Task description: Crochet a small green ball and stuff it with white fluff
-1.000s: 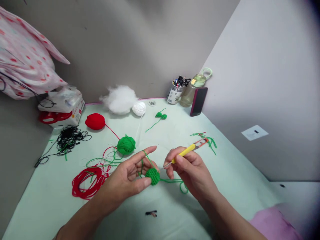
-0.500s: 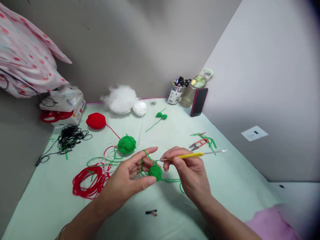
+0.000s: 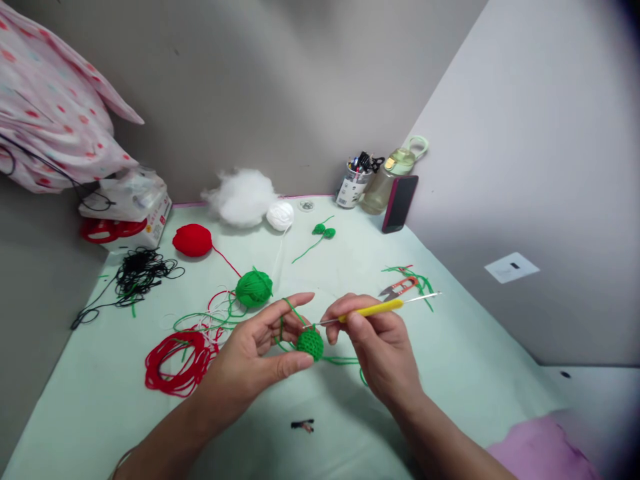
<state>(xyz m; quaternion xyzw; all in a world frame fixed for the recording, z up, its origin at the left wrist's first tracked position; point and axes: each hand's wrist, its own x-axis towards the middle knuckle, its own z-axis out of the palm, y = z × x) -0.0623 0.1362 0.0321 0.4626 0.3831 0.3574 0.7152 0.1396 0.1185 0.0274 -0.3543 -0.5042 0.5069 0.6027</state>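
Note:
My left hand (image 3: 255,350) pinches a small round green crochet piece (image 3: 310,344) between thumb and fingers, with green yarn looped over its raised forefinger. My right hand (image 3: 377,343) grips a yellow-handled crochet hook (image 3: 373,310), whose metal tip points left at the top of the piece. A green yarn strand trails from the piece towards the green yarn ball (image 3: 254,288) on the pale green table cover (image 3: 450,347).
On the table lie a red yarn ball (image 3: 193,240), a white yarn ball (image 3: 280,215), white stuffing (image 3: 243,197), loose red yarn coils (image 3: 175,363), tangled black cord (image 3: 140,273), orange snips (image 3: 397,288), a small dark clip (image 3: 303,425). A pen cup, bottle and phone (image 3: 399,203) stand in the back corner.
My right hand has swung the hook from steeply tilted to nearly level, and its tip now reaches the top of the green piece. The left hand has hardly moved.

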